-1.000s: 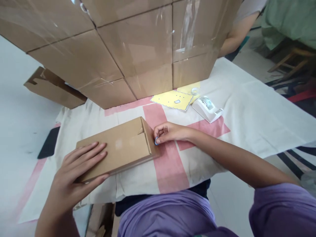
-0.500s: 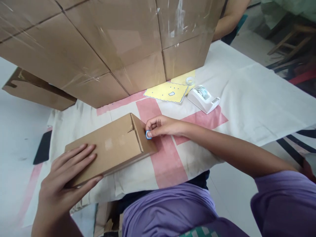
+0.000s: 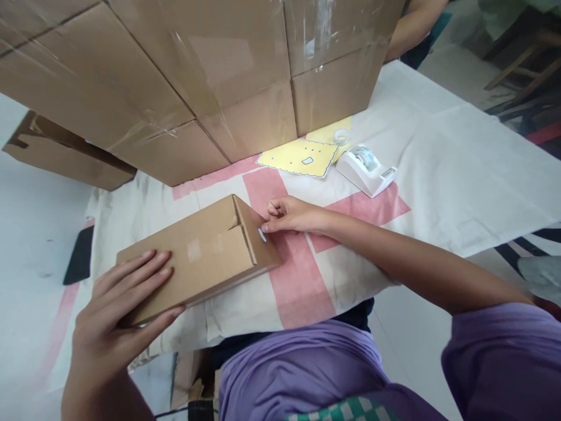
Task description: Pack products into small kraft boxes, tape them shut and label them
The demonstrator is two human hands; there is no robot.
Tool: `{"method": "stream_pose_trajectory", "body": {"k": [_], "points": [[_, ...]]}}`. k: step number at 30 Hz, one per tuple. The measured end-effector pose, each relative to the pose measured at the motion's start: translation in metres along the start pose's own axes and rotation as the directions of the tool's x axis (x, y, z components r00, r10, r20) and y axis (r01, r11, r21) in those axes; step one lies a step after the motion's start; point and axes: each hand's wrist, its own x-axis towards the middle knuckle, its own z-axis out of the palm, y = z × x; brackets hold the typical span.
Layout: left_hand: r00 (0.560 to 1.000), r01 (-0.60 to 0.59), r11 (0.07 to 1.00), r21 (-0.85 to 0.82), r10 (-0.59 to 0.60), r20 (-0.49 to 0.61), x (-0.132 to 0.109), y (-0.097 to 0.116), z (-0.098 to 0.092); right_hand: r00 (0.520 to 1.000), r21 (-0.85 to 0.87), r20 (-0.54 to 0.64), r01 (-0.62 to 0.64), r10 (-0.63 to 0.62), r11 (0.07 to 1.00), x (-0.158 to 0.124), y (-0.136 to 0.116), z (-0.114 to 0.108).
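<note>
A closed brown cardboard box [image 3: 210, 245] lies on the cloth-covered table in front of me. My left hand [image 3: 118, 292] rests on its left end, fingers stretched flat over the top and thumb along the near side. At the box's right end face is my right hand [image 3: 289, 215], fingers curled in and thumb pointing at the box. The thumb tip touches a small white sticker with a blue edge [image 3: 262, 235], which lies against that end face. A piece of clear tape [image 3: 194, 250] shows on the box top.
Large taped cartons [image 3: 197, 88] are stacked along the back. A yellow sheet [image 3: 298, 158] with blue-edged marks, a tape roll [image 3: 340, 137] and a white tape dispenser [image 3: 367, 171] lie behind my right hand. Another person's arm [image 3: 416, 26] shows beyond the cartons.
The sticker, pinched in my right fingers before, is now against the box's end face with only the thumb on it. The left hand stays on the box.
</note>
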Motion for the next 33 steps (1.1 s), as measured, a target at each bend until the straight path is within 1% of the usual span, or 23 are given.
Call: {"method": "stream_pose_trajectory", "body": {"k": [2,3,6,8,13,16,17,19,21,22,24,26,28,31,33], "points": [[1.000,0.009,1.000,0.004,-0.009,-0.002,-0.001,0.001,0.000,0.998,0.010,0.060,0.002,-0.002,1.000,0.001,0.000,0.000],[1.000,0.015,1.000,0.006,-0.015,-0.003,-0.001,0.001,0.001,0.997,0.009,0.071,0.004,-0.004,1.000,0.001,-0.001,0.001],[0.999,0.041,0.999,0.015,-0.041,-0.007,0.001,0.004,0.002,1.000,-0.023,0.012,0.006,-0.006,1.000,0.000,-0.002,0.003],[0.998,0.057,0.998,0.016,-0.057,-0.010,0.002,0.005,0.003,1.000,-0.043,-0.018,-0.022,0.021,0.999,-0.001,-0.003,0.004],[0.998,0.060,0.998,0.010,-0.060,-0.014,0.003,0.006,0.005,0.995,-0.031,-0.005,-0.102,0.102,0.994,-0.002,-0.002,0.006],[0.996,0.084,0.996,0.005,-0.083,-0.025,0.002,0.006,0.006,0.991,-0.027,-0.006,-0.131,0.131,0.991,-0.003,-0.003,0.004],[0.995,0.092,0.996,0.005,-0.092,-0.025,0.002,0.006,0.006,0.990,-0.033,0.019,-0.136,0.137,0.990,-0.003,-0.004,0.003],[0.995,0.095,0.995,0.004,-0.095,-0.026,0.001,0.007,0.006,0.982,-0.071,0.116,-0.143,0.151,0.987,-0.005,-0.006,-0.001],[0.995,0.092,0.996,0.000,-0.092,-0.030,0.001,0.007,0.006,0.967,-0.109,0.210,-0.127,0.148,0.986,-0.007,-0.009,-0.005],[0.995,0.094,0.996,-0.001,-0.094,-0.029,0.002,0.007,0.006,0.962,-0.110,0.236,-0.116,0.140,0.987,-0.008,-0.010,-0.006],[0.995,0.096,0.995,-0.003,-0.096,-0.031,0.002,0.008,0.006,0.960,-0.067,0.245,-0.125,0.138,0.990,-0.009,-0.012,-0.007],[0.995,0.096,0.995,-0.002,-0.096,-0.031,0.001,0.008,0.005,0.961,-0.040,0.215,-0.168,0.172,0.985,-0.009,-0.013,-0.006],[0.995,0.095,0.995,-0.001,-0.095,-0.034,0.000,0.008,0.005,0.958,-0.094,0.195,-0.193,0.208,0.977,-0.008,-0.013,-0.006],[0.996,0.083,0.997,0.002,-0.083,-0.026,-0.001,0.008,0.005,0.954,-0.196,0.226,-0.154,0.198,0.968,-0.007,-0.011,-0.007],[0.997,0.073,0.997,0.005,-0.073,-0.015,-0.001,0.007,0.004,0.951,-0.189,0.261,-0.121,0.168,0.975,-0.007,-0.010,-0.008]]}}
